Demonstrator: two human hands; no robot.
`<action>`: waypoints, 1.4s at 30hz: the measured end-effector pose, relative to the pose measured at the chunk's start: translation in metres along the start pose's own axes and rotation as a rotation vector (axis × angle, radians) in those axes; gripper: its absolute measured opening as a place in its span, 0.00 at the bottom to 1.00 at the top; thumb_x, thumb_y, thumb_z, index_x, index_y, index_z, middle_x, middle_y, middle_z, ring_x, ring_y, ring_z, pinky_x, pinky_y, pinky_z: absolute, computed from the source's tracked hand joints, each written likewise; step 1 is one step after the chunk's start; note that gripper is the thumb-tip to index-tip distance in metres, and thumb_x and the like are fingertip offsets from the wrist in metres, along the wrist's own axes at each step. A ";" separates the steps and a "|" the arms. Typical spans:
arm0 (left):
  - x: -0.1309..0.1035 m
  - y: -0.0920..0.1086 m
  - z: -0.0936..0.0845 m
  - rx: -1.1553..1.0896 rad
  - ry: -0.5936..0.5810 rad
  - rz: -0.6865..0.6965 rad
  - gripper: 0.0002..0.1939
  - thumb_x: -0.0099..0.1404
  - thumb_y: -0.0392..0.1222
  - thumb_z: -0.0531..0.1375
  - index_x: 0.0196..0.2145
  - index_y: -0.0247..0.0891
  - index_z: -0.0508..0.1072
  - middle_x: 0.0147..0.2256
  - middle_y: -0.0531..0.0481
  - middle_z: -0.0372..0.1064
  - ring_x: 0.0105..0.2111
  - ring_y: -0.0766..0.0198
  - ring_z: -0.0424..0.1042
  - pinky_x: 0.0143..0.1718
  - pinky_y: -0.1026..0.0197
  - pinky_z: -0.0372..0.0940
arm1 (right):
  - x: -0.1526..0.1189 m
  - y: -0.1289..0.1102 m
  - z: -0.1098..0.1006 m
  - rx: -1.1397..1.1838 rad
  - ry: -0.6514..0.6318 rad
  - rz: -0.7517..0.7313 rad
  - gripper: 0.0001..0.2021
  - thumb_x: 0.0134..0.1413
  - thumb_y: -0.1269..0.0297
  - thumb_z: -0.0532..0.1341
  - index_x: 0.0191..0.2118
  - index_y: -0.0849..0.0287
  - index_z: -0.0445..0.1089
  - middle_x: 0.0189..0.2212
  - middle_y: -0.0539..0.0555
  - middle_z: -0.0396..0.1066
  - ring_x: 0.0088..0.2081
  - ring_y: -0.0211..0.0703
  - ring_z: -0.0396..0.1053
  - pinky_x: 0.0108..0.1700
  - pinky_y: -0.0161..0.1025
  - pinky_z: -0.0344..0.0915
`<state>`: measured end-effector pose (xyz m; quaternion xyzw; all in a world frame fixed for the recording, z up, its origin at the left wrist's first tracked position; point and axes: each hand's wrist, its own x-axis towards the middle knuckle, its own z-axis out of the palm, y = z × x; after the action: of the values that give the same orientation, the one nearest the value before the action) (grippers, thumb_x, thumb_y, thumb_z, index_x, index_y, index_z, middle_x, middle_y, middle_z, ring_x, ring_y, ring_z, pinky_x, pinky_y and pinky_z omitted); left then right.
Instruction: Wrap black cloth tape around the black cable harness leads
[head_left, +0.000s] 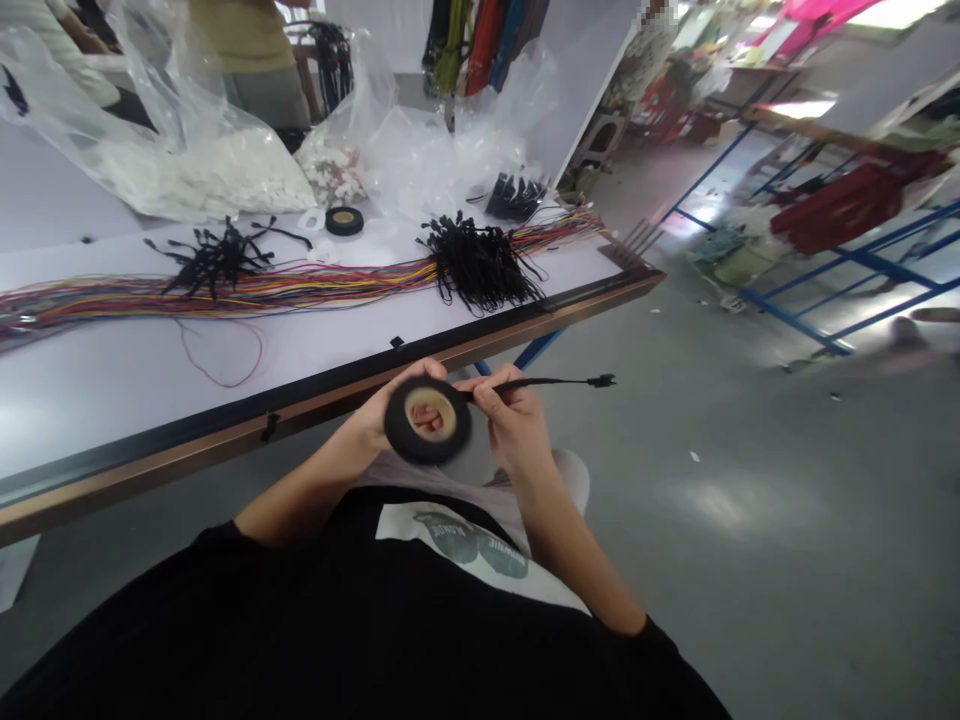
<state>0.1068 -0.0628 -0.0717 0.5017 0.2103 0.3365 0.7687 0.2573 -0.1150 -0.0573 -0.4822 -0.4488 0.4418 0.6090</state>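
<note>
A roll of black tape [400, 432] is in my left hand [375, 412], whose fingers are curled behind it and show through the roll's hole. Just to the right, my right hand [510, 410] pinches a thin black cable [546, 381] between thumb and fingers. From that pinch the cable sticks out to the right and ends in a small black connector [601, 381]. Its other side meets the tape roll's edge; whether tape is wrapped on it there is hard to tell. Both hands are in front of my body, beside the table's front edge.
On the white table [315, 345] lies a long bundle of coloured wires [322, 288], with black cable piles [480, 262] on it. A second tape roll [344, 221] and plastic bags [202, 165] of white parts are behind. Blue metal racks [870, 265] stand to the right.
</note>
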 end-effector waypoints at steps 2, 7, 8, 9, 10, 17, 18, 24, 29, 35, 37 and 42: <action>0.000 0.006 -0.001 0.092 -0.103 0.029 0.17 0.48 0.51 0.66 0.20 0.36 0.66 0.19 0.53 0.64 0.17 0.72 0.61 0.18 0.67 0.56 | 0.000 -0.005 -0.002 -0.048 -0.026 -0.027 0.12 0.45 0.54 0.64 0.25 0.54 0.62 0.25 0.48 0.74 0.33 0.43 0.73 0.42 0.46 0.67; 0.001 0.022 -0.003 0.250 -0.110 0.039 0.13 0.55 0.45 0.61 0.35 0.35 0.67 0.21 0.55 0.64 0.18 0.74 0.59 0.19 0.69 0.54 | 0.006 -0.015 -0.010 -0.280 -0.064 -0.232 0.08 0.44 0.59 0.65 0.21 0.53 0.68 0.29 0.49 0.75 0.42 0.47 0.71 0.48 0.50 0.63; 0.002 0.023 -0.001 0.310 -0.075 0.058 0.13 0.55 0.45 0.61 0.36 0.36 0.67 0.21 0.56 0.65 0.18 0.73 0.60 0.20 0.69 0.55 | 0.007 -0.016 -0.009 -0.325 -0.063 -0.259 0.07 0.44 0.60 0.65 0.21 0.53 0.68 0.30 0.49 0.75 0.42 0.47 0.70 0.49 0.50 0.63; 0.002 0.024 0.002 0.397 -0.040 0.084 0.12 0.55 0.43 0.61 0.36 0.36 0.67 0.22 0.56 0.65 0.20 0.73 0.61 0.22 0.69 0.56 | 0.007 -0.017 -0.009 -0.368 -0.048 -0.278 0.07 0.44 0.61 0.65 0.21 0.53 0.69 0.32 0.49 0.74 0.42 0.46 0.70 0.49 0.49 0.62; 0.002 0.023 0.005 0.501 -0.001 0.119 0.10 0.54 0.42 0.61 0.35 0.36 0.68 0.24 0.55 0.66 0.21 0.72 0.62 0.23 0.69 0.58 | 0.007 -0.018 -0.007 -0.405 -0.021 -0.292 0.07 0.44 0.61 0.65 0.21 0.53 0.69 0.32 0.49 0.73 0.41 0.46 0.69 0.48 0.48 0.62; 0.007 0.009 0.016 0.914 0.282 0.384 0.05 0.56 0.35 0.55 0.27 0.38 0.71 0.29 0.51 0.72 0.31 0.65 0.70 0.35 0.64 0.62 | -0.001 -0.009 0.006 -0.387 0.107 -0.118 0.06 0.47 0.60 0.61 0.25 0.54 0.66 0.22 0.46 0.64 0.26 0.37 0.64 0.31 0.38 0.61; 0.006 0.007 0.017 0.913 0.305 0.390 0.04 0.56 0.35 0.55 0.27 0.38 0.71 0.29 0.50 0.72 0.31 0.65 0.70 0.35 0.63 0.63 | -0.001 -0.008 0.006 -0.375 0.078 -0.072 0.05 0.48 0.60 0.60 0.27 0.54 0.66 0.21 0.45 0.64 0.24 0.36 0.63 0.30 0.37 0.61; 0.000 0.005 0.029 0.447 0.348 0.234 0.09 0.56 0.40 0.59 0.35 0.38 0.65 0.27 0.53 0.69 0.24 0.68 0.69 0.29 0.64 0.64 | 0.001 -0.013 0.004 -0.517 0.195 -0.270 0.06 0.48 0.62 0.61 0.26 0.54 0.64 0.28 0.48 0.69 0.31 0.39 0.67 0.34 0.39 0.62; 0.010 0.014 0.014 -0.031 -0.020 -0.116 0.28 0.46 0.62 0.62 0.33 0.34 0.66 0.23 0.52 0.66 0.14 0.75 0.57 0.14 0.67 0.50 | 0.000 -0.013 0.004 -0.502 0.112 -0.326 0.08 0.49 0.63 0.60 0.23 0.54 0.63 0.28 0.49 0.71 0.32 0.40 0.68 0.36 0.40 0.63; 0.010 0.002 0.009 -0.114 -0.087 -0.113 0.32 0.48 0.69 0.57 0.34 0.34 0.66 0.23 0.53 0.62 0.17 0.74 0.54 0.17 0.67 0.50 | 0.003 0.000 -0.002 -0.385 0.207 -0.208 0.09 0.46 0.62 0.61 0.22 0.56 0.62 0.24 0.47 0.70 0.28 0.39 0.67 0.33 0.39 0.61; 0.003 -0.002 0.014 0.025 -0.027 -0.006 0.30 0.48 0.65 0.60 0.37 0.35 0.66 0.25 0.52 0.62 0.22 0.71 0.59 0.22 0.65 0.56 | 0.006 0.002 -0.006 -0.354 0.269 -0.179 0.09 0.46 0.61 0.61 0.21 0.56 0.62 0.23 0.47 0.70 0.27 0.38 0.66 0.32 0.38 0.61; -0.009 0.013 0.014 0.594 -0.148 0.223 0.40 0.32 0.56 0.70 0.43 0.38 0.66 0.42 0.45 0.61 0.37 0.61 0.62 0.39 0.56 0.63 | 0.004 -0.008 -0.009 -0.427 0.298 -0.122 0.08 0.44 0.63 0.62 0.20 0.56 0.63 0.22 0.47 0.70 0.27 0.38 0.67 0.34 0.40 0.62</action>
<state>0.1062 -0.0745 -0.0544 0.7472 0.1867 0.3051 0.5601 0.2681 -0.1140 -0.0500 -0.6314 -0.4655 0.2236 0.5785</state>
